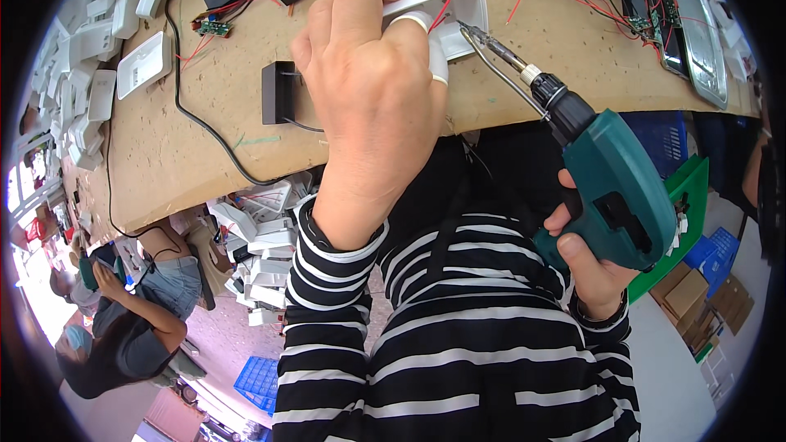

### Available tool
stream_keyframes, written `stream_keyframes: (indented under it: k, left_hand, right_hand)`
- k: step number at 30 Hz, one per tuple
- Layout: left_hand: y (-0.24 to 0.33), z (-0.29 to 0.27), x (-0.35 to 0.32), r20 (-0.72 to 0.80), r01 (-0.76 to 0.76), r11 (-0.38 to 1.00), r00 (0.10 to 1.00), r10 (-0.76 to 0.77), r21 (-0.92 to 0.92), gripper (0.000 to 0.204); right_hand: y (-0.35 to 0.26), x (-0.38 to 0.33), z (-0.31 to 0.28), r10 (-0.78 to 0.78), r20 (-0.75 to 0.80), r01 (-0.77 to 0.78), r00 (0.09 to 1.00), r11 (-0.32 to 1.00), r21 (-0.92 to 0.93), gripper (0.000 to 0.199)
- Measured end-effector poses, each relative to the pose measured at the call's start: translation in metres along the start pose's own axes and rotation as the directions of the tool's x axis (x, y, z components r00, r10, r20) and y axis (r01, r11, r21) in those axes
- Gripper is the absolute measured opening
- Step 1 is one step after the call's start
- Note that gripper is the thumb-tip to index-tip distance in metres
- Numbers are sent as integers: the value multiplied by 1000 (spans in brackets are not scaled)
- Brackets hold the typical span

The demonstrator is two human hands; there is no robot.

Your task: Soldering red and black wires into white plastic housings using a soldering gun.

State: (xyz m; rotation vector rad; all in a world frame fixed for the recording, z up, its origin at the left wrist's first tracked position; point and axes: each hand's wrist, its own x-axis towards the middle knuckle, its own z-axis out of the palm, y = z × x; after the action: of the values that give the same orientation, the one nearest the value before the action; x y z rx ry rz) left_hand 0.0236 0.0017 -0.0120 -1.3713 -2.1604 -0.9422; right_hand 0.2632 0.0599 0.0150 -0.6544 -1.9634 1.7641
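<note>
My left hand (368,82) grips a white plastic housing (468,2) at the table's front part, its open side tilted toward me. White covers (438,53) sit on some of its fingertips. A red wire (443,11) sticks up from inside the housing. My right hand (585,258) is wrapped round the handle of a green pistol-shaped soldering gun (626,188). The gun's thin tip (468,30) and curved feed tube reach the housing's open side; whether the tip touches anything inside is hard to tell. Left of my left hand stands a black box (278,94) with a cable.
White housings (90,49) pile up at the left, with one shallow housing (145,65) apart. A black cord (196,119) crosses the table. Circuit boards with wires (214,27) lie at the back; a clear tray (696,41) stands right. A co-worker (143,311) sits at left.
</note>
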Motion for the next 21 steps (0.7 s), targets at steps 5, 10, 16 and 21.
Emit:
stream_keyframes:
  k: [5, 10, 16, 21]
  left_hand:
    - [1, -2, 1, 6, -21, 999, 1000, 21, 36, 6]
    - [1, -4, 2, 13, -28, 998, 1000, 27, 63, 8]
    - [6, -9, 4, 13, -30, 998, 999, 30, 61, 8]
    - [17, -17, 12, 63, -161, 965, 986, 151, 207, 9]
  right_hand:
    - [-1, 5, 3, -17, -21, 17, 1000, 1000, -3, 63]
    - [-2, 12, 7, -27, -45, 27, 999, 1000, 7, 64]
    - [-5, 13, 8, -21, -60, 24, 998, 999, 47, 63]
    - [-5, 14, 8, -2, -48, 5, 999, 998, 58, 62]
